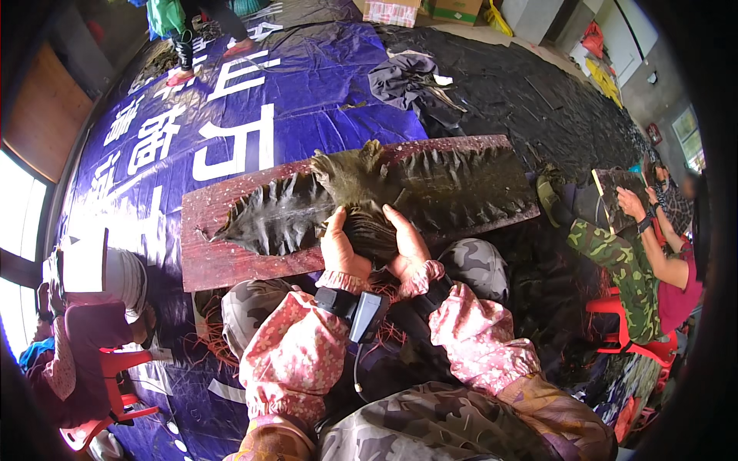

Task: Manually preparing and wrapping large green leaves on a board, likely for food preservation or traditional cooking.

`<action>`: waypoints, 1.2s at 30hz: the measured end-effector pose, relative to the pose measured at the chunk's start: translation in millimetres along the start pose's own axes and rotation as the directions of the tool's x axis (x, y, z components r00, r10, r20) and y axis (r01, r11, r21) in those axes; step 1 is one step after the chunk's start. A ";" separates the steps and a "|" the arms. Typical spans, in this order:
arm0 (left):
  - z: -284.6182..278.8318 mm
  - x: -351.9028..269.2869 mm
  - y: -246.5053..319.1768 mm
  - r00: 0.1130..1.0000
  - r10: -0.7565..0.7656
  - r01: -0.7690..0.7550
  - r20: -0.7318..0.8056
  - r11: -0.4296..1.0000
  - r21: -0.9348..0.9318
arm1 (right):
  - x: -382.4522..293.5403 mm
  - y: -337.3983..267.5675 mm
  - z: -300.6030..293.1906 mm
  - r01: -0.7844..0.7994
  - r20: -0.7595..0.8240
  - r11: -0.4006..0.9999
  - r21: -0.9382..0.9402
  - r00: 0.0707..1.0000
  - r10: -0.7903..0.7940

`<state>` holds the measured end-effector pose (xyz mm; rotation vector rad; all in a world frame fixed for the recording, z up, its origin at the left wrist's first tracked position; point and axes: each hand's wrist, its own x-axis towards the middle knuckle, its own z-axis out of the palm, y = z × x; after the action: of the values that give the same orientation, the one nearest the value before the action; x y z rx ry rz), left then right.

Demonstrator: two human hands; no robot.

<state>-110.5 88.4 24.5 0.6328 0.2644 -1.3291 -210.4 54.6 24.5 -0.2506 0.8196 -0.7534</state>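
A long dark olive-brown kelp blade (pixel 282 216) with ruffled edges lies along a reddish wooden board (pixel 242 268), which rests across my knees. Its right part (pixel 467 181) stretches to the board's far end, and a crumpled, paler piece (pixel 354 170) lies over the middle. Near the board's front edge, a pleated kelp bundle (pixel 372 230) sits between my hands. My left hand (pixel 344 245) grips its left side with the thumb on top. My right hand (pixel 408 242) holds the right side the same way. The fingers beneath are mostly hidden.
Thin reddish strings (pixel 222 334) hang below the board. A blue tarp with white characters (pixel 323 75) covers the floor, beside black sheeting (pixel 490 75) bearing a dark garment (pixel 403 80). Seated people work left (pixel 86 328) and right (pixel 680 271); another person (pixel 184 40) stands at the far left.
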 end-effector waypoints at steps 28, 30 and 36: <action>-3.7 3.5 3.0 0.998 -0.057 0.058 -0.017 0.997 0.055 | -0.5 2.0 0.9 0.114 0.013 0.986 0.124 0.993 -0.116; -4.4 5.7 1.6 1.000 0.013 -0.011 -0.024 0.997 0.074 | 1.5 2.6 -0.4 0.133 0.022 0.981 0.138 0.990 -0.137; -5.0 3.4 7.7 1.000 0.006 -0.007 0.021 1.000 0.030 | -3.9 0.9 7.3 0.119 0.103 0.971 0.208 0.984 -0.143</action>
<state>-101.5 89.3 20.8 0.6440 0.2253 -1.3348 -206.3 57.4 31.1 -0.1665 0.6148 -0.9309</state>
